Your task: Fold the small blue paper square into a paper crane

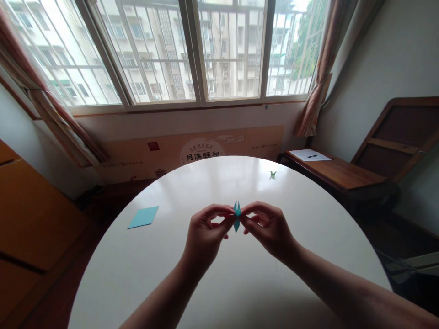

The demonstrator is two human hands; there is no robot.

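A small piece of folded blue paper is held upright above the white table, with two narrow points at its top and one point below. My left hand pinches its left side between thumb and forefinger. On the other side, my right hand grips it the same way. The fingertips cover the middle of the fold. To the left lies a flat square stack of blue paper, apart from both hands. Farther back on the right, a small green folded-paper figure stands on the table.
The round white table fills the foreground. Behind it are a printed cardboard panel and a barred window. At the right, a wooden bench holds a white sheet with a dark pen. Wooden cabinets stand at the left.
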